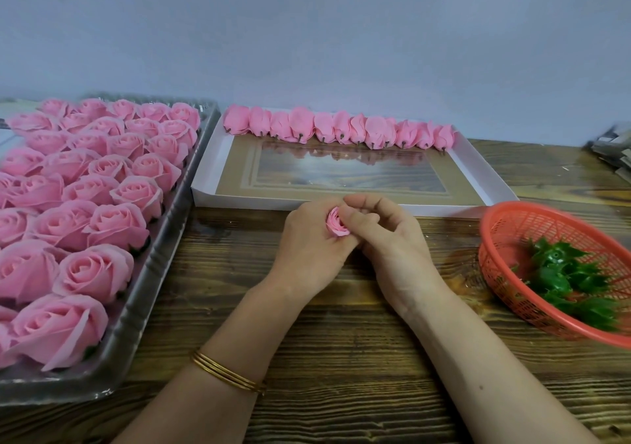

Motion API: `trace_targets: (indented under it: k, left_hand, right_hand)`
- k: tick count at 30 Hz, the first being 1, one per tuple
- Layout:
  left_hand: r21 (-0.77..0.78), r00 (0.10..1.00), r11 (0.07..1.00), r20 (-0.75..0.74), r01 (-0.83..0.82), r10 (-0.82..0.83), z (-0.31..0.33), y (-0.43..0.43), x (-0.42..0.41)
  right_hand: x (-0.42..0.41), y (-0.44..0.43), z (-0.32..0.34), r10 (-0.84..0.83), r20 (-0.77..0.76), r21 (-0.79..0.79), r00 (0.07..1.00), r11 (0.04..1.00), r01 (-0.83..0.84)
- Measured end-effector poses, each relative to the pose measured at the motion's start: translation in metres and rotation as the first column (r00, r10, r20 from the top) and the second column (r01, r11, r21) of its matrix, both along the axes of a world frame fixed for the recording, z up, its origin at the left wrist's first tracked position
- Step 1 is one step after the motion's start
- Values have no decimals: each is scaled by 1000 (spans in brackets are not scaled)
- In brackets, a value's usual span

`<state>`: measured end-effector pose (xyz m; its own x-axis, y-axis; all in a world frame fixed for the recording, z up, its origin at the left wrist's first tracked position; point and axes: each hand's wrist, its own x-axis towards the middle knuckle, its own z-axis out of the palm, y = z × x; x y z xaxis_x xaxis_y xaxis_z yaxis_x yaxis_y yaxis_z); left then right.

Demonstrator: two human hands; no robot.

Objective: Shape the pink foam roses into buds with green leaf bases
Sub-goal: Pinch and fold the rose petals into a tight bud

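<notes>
Together, our two hands meet over the middle of the wooden table point(341, 341), both closed around a single pink foam rose point(337, 226). Our left hand point(307, 252) cups the flower from the left with its fingers curled under it, and our right hand point(386, 235) presses in from the right, thumb and bent fingers against the outer petals. The rose's spiral centre faces up towards us and shows between the two hands. We cannot tell whether a green base is under it, as our fingers hide its underside.

On our left, a clear plastic tray point(146, 310) holds rows of open roses point(92, 272), packed close together. Just beyond our hands lies a shallow white box point(218, 156); a row of finished buds point(338, 131) lines its far wall, lying side by side with their stem ends towards us. On our right, an orange mesh basket point(505, 225) holds a loose heap of green leaf bases point(563, 279).

We wear thin gold bangles point(227, 372) on our left wrist. A blurred grey stack point(614, 156) sits at the far right edge of the table.
</notes>
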<state>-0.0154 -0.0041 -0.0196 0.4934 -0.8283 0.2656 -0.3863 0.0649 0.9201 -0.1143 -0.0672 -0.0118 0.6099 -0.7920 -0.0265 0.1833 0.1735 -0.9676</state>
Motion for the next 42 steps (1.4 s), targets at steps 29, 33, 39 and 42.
trace_targets:
  k: [29,33,39,42]
  left_hand:
    - [-169,697,960,-716,-222,35,12,-5,-10]
    - [-164,703,967,-711,-195,22,11,-7,-15]
    - [-172,746,982,-664,-78,-57,11,-4,-9]
    - [-181,780,983,-610,32,-138,12,-1,-4]
  right_hand:
    - [7,12,-8,12,-106,-374,994,926,-51]
    - [8,13,-10,-7,-128,-437,992,898,-50]
    - [5,10,-8,48,-77,-369,996,927,-73]
    - [3,8,-7,125,-34,-260,992,957,-129]
